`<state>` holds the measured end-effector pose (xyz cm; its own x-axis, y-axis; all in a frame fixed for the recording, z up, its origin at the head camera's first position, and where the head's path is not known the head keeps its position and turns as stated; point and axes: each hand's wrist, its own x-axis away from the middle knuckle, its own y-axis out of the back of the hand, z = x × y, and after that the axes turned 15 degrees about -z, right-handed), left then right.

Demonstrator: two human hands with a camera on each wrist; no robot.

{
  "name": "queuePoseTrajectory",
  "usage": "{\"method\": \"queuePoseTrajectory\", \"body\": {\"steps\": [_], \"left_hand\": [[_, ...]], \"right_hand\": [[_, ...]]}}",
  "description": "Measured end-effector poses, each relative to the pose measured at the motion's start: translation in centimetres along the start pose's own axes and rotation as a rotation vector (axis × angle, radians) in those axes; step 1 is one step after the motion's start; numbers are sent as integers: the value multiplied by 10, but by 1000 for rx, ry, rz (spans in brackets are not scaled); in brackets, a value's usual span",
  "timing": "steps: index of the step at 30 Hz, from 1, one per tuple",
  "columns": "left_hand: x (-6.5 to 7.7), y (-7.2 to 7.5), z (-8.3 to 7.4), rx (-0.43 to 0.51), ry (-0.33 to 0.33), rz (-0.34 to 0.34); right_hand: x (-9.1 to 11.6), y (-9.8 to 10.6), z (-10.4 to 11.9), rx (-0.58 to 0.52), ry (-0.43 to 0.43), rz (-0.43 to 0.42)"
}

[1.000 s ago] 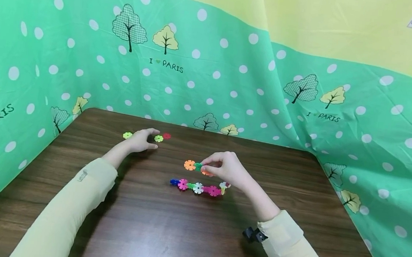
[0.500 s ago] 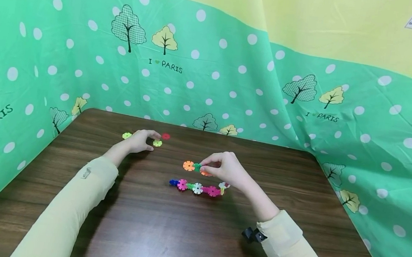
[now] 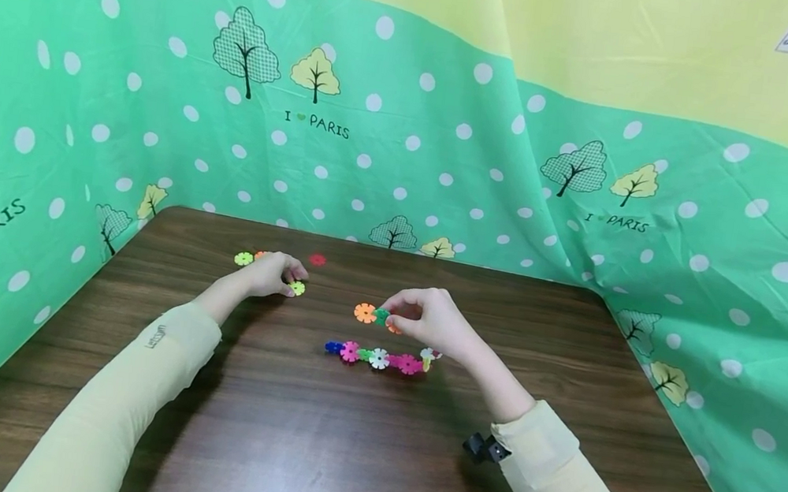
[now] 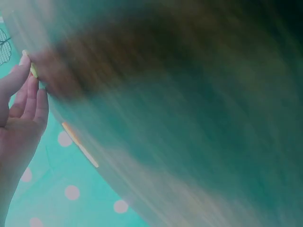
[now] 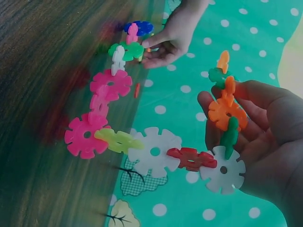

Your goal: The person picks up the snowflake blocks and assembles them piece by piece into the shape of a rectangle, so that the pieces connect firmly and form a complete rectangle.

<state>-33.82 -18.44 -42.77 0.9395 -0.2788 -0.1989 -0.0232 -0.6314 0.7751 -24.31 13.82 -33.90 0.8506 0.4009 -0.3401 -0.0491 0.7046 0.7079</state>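
My left hand (image 3: pixel 270 274) pinches a yellow-green notched flower disc (image 3: pixel 297 288) between thumb and fingers at the far left of the table. In the left wrist view that disc (image 4: pixel 33 71) shows edge-on at the fingertips. My right hand (image 3: pixel 438 323) holds one end of a chain of interlocked flower discs. Close to its fingers in the right wrist view are orange (image 5: pixel 227 114) and green discs. From there the chain runs through a white disc (image 5: pixel 222 170), red, white, yellow and pink discs (image 5: pixel 87 135) to a dark blue disc (image 5: pixel 139 27) at the other end.
A second yellow-green disc (image 3: pixel 244 259) lies behind the left wrist, with an orange disc (image 3: pixel 261 254) beside it, partly hidden. A red disc (image 3: pixel 317 260) lies near the far edge of the brown wooden table (image 3: pixel 319 429). A green dotted curtain (image 3: pixel 401 167) stands behind.
The yellow-green disc has come nearer along the table, and my left fingers have closed on it. The orange disc behind that hand has come into view. My right hand stays almost still.
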Motion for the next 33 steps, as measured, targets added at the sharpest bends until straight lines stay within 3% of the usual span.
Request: {"method": "queuePoseTrajectory", "body": {"steps": [8, 16, 24, 28, 33], "left_hand": [[2, 2, -2, -64, -44, 55], [3, 8, -3, -31, -85, 29], [8, 13, -19, -41, -113, -63], [10, 16, -33, 6, -133, -123], [14, 18, -52, 89, -113, -183]], "right_hand": [[0, -1, 1, -41, 8, 16], [-2, -3, 4, -18, 16, -5], [-3, -5, 4, -4, -10, -4], [-4, -5, 5, 3, -23, -3], [-4, -6, 4, 7, -14, -5]]}}
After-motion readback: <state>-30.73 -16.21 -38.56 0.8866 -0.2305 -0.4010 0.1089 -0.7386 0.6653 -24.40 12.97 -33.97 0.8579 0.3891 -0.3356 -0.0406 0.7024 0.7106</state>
